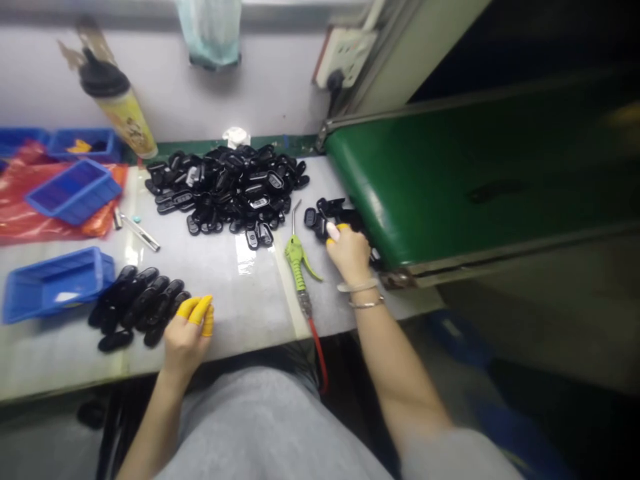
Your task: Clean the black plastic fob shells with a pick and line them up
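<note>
My left hand (187, 337), with yellow finger cots, is curled closed at the right edge of a group of black key fobs (145, 300) laid close together. Whatever is inside its fingers is hidden. My right hand (350, 253) reaches to a smaller group of black key fobs (313, 217) beside the conveyor, its fingers bent closed and partly hidden by the hand itself. A large heap of black key fobs (235, 183) lies at the back of the table. Between my hands rests a green air blow gun (296, 263) with a red hose.
A green conveyor belt (450, 180) borders the table on the right. Blue bins (55, 283) and a red plastic bag (25, 200) are at left, near a knife-like metal tool (143, 232). A yellow bottle (125, 117) stands at the back, below a wall with a power socket (345, 57).
</note>
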Demonstrator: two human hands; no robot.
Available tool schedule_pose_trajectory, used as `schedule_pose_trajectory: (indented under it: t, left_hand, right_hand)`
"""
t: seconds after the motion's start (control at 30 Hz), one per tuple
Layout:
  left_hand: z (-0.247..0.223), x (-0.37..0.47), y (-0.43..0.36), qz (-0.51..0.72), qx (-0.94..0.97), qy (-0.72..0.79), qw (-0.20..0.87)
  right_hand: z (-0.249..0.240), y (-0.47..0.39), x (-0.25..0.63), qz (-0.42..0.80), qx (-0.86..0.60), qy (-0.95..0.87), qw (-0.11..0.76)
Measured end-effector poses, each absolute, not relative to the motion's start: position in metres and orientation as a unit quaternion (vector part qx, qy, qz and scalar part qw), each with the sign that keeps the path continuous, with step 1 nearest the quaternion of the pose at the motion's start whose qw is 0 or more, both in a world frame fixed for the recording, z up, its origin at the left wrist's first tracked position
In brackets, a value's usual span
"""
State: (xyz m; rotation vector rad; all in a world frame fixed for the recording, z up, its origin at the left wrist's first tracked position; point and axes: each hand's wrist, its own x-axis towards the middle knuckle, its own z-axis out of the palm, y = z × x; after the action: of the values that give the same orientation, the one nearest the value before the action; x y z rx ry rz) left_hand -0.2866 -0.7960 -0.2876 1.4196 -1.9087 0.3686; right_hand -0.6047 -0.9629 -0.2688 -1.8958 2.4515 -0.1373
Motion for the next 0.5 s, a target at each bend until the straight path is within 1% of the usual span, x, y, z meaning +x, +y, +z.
schedule_pose_trajectory:
  t: [0.07,0.1,0.13,0.17,0.23,0.27,0.3,0.33,0.37,0.4,0.43,0.5]
  left_hand:
    - [-0.288,-0.298,-0.794,0.069,0.548,-0.737,0.389]
    - [-0.287,-0.303,-0.794,0.012,0.554,-0.727,0.405]
    - [-0.287,-0.309,-0.793,-0.064,0.562,-0.71,0.419]
    - [-0.286,-0.315,-0.794,-0.158,0.569,-0.684,0.429]
    - [-0.285,-0.33,-0.797,-0.385,0.554,-0.595,0.437]
    - [-0.284,-0.338,-0.799,-0.501,0.522,-0.539,0.431]
    - [-0.284,-0.346,-0.801,-0.604,0.479,-0.48,0.418]
    - [-0.283,-0.354,-0.804,-0.684,0.434,-0.425,0.404]
    - [-0.283,-0.361,-0.807,-0.737,0.396,-0.38,0.394]
    - [-0.283,-0.367,-0.809,-0.766,0.374,-0.345,0.393]
    - [-0.282,-0.371,-0.811,-0.773,0.369,-0.321,0.405]
    - [-0.282,-0.375,-0.813,-0.738,0.401,-0.294,0.457]
  right_hand:
    - [-0.261,-0.951,-0.604,-0.078,-0.612,0.786,0.023]
    - [-0.257,-0.943,-0.602,-0.114,-0.612,0.781,0.045]
    - [-0.253,-0.932,-0.598,-0.161,-0.606,0.774,0.09]
    - [-0.25,-0.92,-0.592,-0.211,-0.594,0.759,0.161]
    - [-0.245,-0.893,-0.575,-0.287,-0.541,0.701,0.366]
    - [-0.243,-0.88,-0.564,-0.289,-0.512,0.656,0.473]
    - [-0.243,-0.867,-0.552,-0.278,-0.49,0.615,0.552]
    - [-0.243,-0.855,-0.541,-0.265,-0.478,0.586,0.599]
    - [-0.245,-0.845,-0.532,-0.261,-0.479,0.565,0.619]
    - [-0.247,-0.837,-0.524,-0.267,-0.492,0.559,0.611]
    - [-0.249,-0.832,-0.519,-0.279,-0.513,0.567,0.581]
    - [-0.253,-0.826,-0.516,-0.307,-0.559,0.597,0.486]
